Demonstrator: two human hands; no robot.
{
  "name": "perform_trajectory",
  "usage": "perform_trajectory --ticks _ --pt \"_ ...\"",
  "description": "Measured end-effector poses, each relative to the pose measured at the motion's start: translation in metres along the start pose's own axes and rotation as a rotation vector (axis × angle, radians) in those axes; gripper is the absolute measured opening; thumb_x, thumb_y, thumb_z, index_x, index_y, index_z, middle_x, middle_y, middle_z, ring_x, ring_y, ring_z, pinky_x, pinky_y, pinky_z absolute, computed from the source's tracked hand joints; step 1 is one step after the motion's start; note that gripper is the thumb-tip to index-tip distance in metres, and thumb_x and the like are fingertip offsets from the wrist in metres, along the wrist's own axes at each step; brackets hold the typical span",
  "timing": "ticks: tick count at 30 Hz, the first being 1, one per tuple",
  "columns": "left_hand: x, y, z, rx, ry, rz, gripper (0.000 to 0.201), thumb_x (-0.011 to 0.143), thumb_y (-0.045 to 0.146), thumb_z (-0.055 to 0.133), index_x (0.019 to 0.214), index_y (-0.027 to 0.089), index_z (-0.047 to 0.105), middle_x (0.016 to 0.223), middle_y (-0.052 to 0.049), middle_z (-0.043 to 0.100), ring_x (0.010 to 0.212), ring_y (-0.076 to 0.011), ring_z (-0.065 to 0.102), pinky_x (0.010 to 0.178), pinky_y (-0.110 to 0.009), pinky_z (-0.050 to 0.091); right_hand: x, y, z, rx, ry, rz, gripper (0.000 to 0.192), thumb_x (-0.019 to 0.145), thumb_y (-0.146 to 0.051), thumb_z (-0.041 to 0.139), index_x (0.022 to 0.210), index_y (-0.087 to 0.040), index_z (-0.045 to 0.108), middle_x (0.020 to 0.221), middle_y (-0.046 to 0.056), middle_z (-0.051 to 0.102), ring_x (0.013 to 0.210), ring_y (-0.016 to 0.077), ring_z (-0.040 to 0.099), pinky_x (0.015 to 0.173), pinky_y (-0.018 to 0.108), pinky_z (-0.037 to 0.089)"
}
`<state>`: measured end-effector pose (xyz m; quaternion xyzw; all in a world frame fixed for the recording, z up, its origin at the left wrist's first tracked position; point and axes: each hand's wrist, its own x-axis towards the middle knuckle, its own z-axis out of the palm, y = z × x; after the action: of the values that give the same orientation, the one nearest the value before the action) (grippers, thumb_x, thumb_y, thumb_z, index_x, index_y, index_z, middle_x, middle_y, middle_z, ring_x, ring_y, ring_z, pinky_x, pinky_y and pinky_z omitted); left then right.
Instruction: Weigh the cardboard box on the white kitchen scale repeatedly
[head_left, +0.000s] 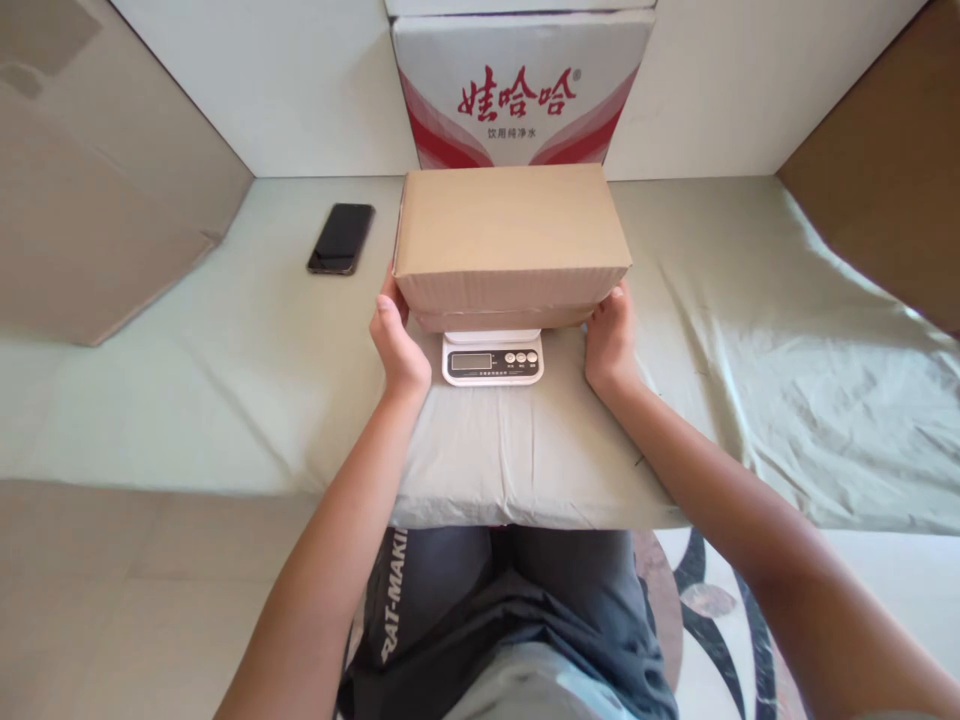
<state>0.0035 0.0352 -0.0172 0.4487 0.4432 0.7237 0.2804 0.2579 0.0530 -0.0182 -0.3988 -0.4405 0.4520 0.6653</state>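
Holding a plain cardboard box (510, 240) by its two short ends, the person has it over a small white kitchen scale (492, 358). The left hand (397, 345) is pressed flat on the box's end at 9 o'clock, thumb up along the near corner, and the right hand (609, 340) does the same at 3 o'clock; both are grasping the box between the palms, not clenched and not released. The box covers most of the scale's platform, and only the front strip with the display and buttons shows below the near edge. I cannot tell if the box already rests with full weight on the platform.

I judge that the step in hand is the setting of the box on the scale. The next move would call for both palms to come away evenly, so the box does not tip or slide, and the display should stay in view.

The box's long axis runs from 9 o'clock to 3 o'clock, its broad face up, level, one long side toward the person.

The scale stands on a pale green sheet (750, 380). A black phone (341, 238) lies at 10 o'clock, well apart, and a printed water carton (521, 90) stands at 12 o'clock behind the box.
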Motion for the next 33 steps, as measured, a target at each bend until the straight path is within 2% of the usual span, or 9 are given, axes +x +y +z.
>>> perform_trajectory --ticks 5,14,26,33 --pt "-0.0005 0.0018 0.0012 -0.004 0.013 0.008 0.082 0.097 0.085 0.041 0.137 0.02 0.073 0.15 -0.013 0.07 0.151 -0.0298 0.057 0.13 -0.043 0.042 0.0014 0.0006 -0.001 0.002 0.013 -0.004 0.046 0.09 -0.064 0.061 0.123 -0.031 0.067 0.135 0.002 0.074 0.141 0.0293 0.063 0.116 0.047 0.056" --pt "-0.0016 0.0016 0.0023 0.019 -0.009 0.022 0.085 0.099 0.085 0.034 0.14 0.02 0.07 0.146 -0.014 0.072 0.148 -0.0305 0.06 0.125 -0.042 0.046 0.0016 -0.0001 -0.0035 0.003 0.039 0.01 0.061 0.083 -0.074 0.067 0.127 -0.032 0.066 0.144 0.001 0.071 0.144 0.0299 0.061 0.12 0.049 0.053" --pt "-0.0002 0.0014 -0.0001 0.037 -0.017 -0.03 0.092 0.094 0.09 0.034 0.147 0.022 0.066 0.155 -0.013 0.066 0.155 -0.0306 0.053 0.131 -0.043 0.04 0.0006 -0.0028 0.001 -0.038 0.001 0.002 0.049 0.089 -0.071 0.06 0.118 -0.032 0.066 0.131 0.001 0.074 0.137 0.0285 0.065 0.112 0.045 0.057" --pt "-0.0008 0.0024 0.0006 0.018 -0.037 -0.025 0.088 0.096 0.088 0.034 0.146 0.024 0.067 0.155 -0.011 0.067 0.154 -0.0302 0.054 0.129 -0.042 0.043 0.0022 0.0 -0.001 -0.065 0.021 0.004 0.05 0.091 -0.072 0.058 0.121 -0.033 0.066 0.129 0.002 0.074 0.136 0.029 0.064 0.112 0.047 0.058"
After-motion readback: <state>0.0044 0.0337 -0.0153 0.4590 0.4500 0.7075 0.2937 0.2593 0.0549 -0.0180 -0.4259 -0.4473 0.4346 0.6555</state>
